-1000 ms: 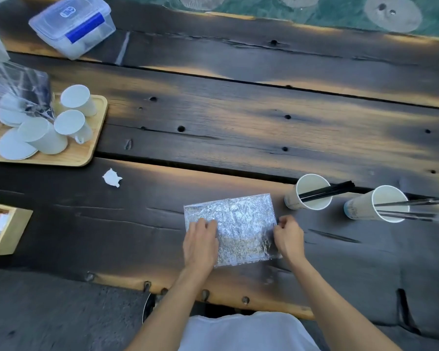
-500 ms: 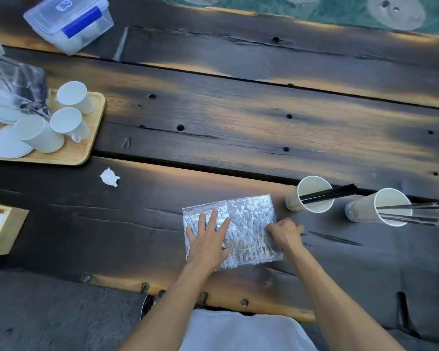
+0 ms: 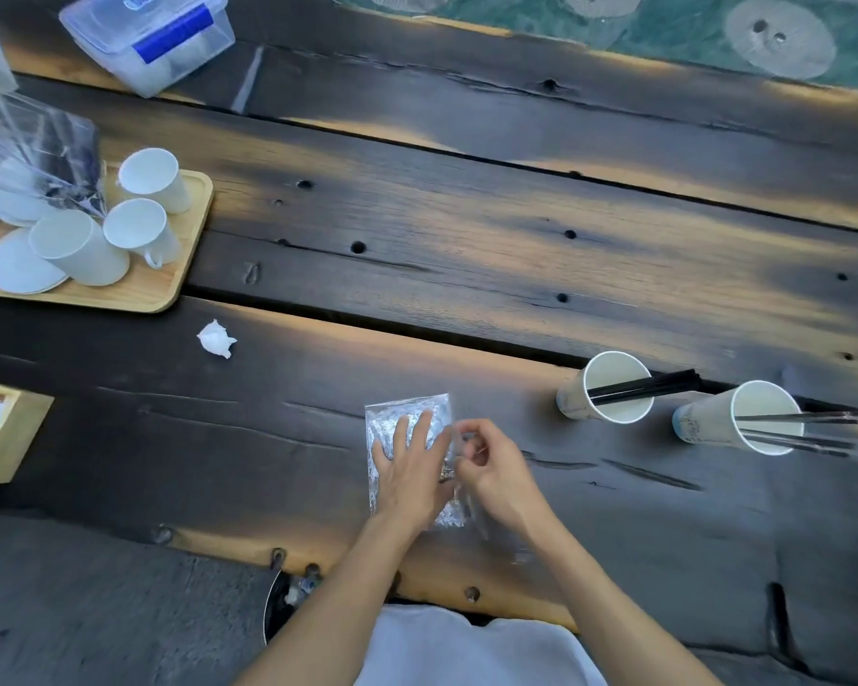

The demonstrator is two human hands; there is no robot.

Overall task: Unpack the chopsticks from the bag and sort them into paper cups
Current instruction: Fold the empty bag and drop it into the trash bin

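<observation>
A crinkled clear plastic bag [image 3: 392,413] lies flat on the dark wooden table near its front edge, folded narrower than its full width. My left hand [image 3: 409,467] presses flat on the bag with fingers spread. My right hand [image 3: 491,467] pinches the bag's right edge and folds it over toward the left hand. To the right stand two paper cups: the nearer cup [image 3: 610,388] holds black chopsticks [image 3: 650,386], the farther cup [image 3: 744,418] holds silver metal chopsticks [image 3: 813,428] that lean to the right.
A wooden tray [image 3: 169,289] at the left carries several white cups and saucers under a clear bag [image 3: 31,151]. A lidded plastic box [image 3: 149,32] sits at the back left. A crumpled white scrap [image 3: 216,339] lies left of my hands. A wooden box [image 3: 11,433] shows at the left edge.
The bag was spread wide under both hands. My right hand has lifted its right edge and folded it leftward, so the bag is about half as wide. My left hand stays pressed on it.
</observation>
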